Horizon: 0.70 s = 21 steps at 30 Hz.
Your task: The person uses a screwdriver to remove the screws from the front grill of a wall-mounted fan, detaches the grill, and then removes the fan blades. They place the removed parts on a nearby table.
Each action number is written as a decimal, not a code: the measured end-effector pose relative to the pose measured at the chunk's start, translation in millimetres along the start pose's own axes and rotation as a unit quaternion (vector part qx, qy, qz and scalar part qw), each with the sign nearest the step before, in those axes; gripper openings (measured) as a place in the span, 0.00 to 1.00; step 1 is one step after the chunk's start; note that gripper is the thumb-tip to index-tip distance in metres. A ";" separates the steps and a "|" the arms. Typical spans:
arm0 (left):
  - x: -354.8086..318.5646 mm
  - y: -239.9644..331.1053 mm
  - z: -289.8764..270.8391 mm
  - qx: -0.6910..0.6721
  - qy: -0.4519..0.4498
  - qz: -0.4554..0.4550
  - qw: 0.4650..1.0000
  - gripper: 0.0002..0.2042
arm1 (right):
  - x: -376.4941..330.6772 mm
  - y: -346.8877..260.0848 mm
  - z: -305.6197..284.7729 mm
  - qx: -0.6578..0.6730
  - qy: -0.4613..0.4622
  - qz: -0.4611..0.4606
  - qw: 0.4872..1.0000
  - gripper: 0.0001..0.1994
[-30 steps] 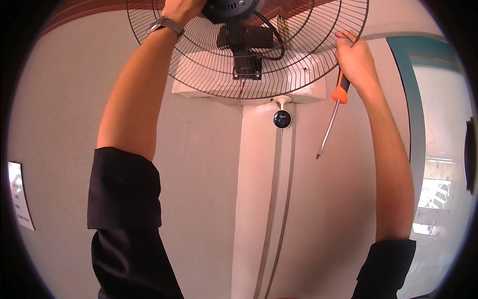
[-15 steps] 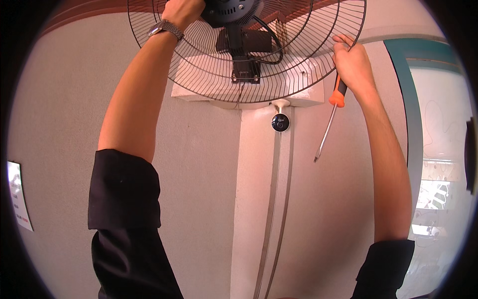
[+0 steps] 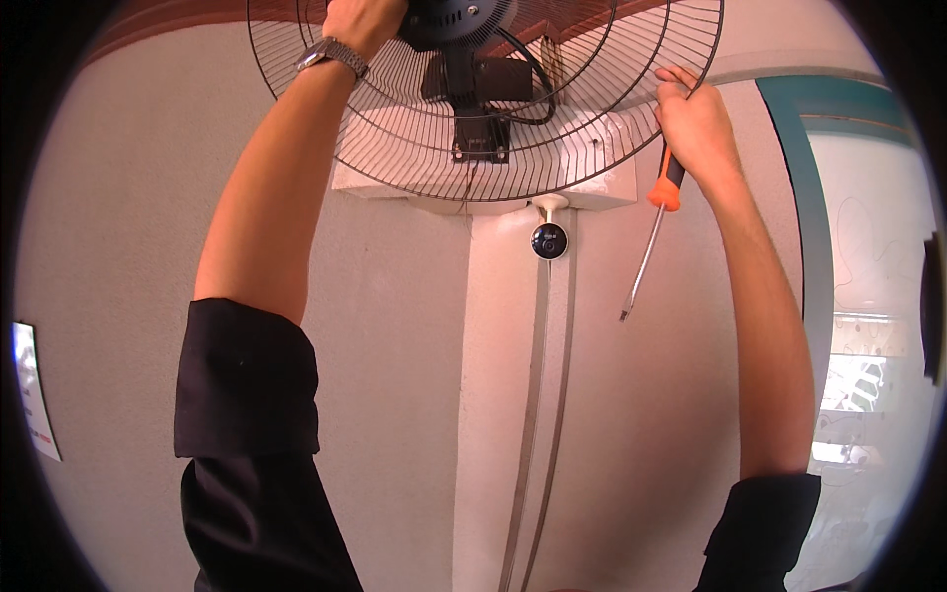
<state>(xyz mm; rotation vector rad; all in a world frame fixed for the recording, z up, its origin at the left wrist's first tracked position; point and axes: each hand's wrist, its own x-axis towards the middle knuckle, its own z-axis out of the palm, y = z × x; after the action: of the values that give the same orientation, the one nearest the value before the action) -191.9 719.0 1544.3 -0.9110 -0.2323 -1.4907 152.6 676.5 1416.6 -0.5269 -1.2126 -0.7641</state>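
Observation:
Overhead, a wall fan's black wire guard (image 3: 552, 187) spans the top of the picture, with the dark motor housing (image 3: 459, 22) at its middle. My left hand (image 3: 363, 22), a metal watch on its wrist, is raised beside the housing; its fingers are cut off by the upper edge. At the guard's right rim, my right hand (image 3: 696, 123) is closed around a screwdriver (image 3: 666, 193) with an orange and black handle. The screwdriver's metal shaft points down and slightly left. Fingers of that hand also touch the rim, and some show through the wires.
Behind the guard, the fan's black bracket (image 3: 480, 138) is fixed to a white ledge (image 3: 375, 178). Below hangs a small round black-and-white camera (image 3: 549, 241) above a vertical cable channel (image 3: 541, 395). A teal door frame (image 3: 811, 197) with glass stands right, a paper sign (image 3: 37, 395) far left.
The guard, camera and wall sit slightly further left and higher in the picture. Both hands keep their places, and the screwdriver stays in my right hand.

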 end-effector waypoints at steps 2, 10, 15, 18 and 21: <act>0.5 9.9 0.5 0.002 -0.013 -0.038 0.999 0.15 | -0.3 -0.9 -2.7 -0.010 -0.008 0.012 1.000 0.22; -1.7 18.3 -2.8 0.042 -0.028 -0.044 0.998 0.15 | -1.3 -1.9 -1.7 0.001 -0.009 0.012 1.000 0.22; -2.7 21.2 1.2 0.056 -0.037 -0.050 0.997 0.16 | -0.6 1.3 -3.7 -0.014 0.001 -0.007 1.000 0.23; -2.9 13.6 -0.7 0.061 -0.022 -0.039 0.997 0.18 | -3.0 -6.6 -2.9 -0.005 -0.011 0.007 1.000 0.23; -3.4 16.0 -1.8 0.058 -0.024 -0.039 0.997 0.17 | -2.1 -4.0 -2.0 -0.008 -0.010 0.007 1.000 0.23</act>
<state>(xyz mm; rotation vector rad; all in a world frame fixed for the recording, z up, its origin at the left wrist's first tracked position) -178.4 717.7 1534.8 -0.8526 -0.3888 -1.5123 150.4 673.0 1413.8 -0.5557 -1.2208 -0.7589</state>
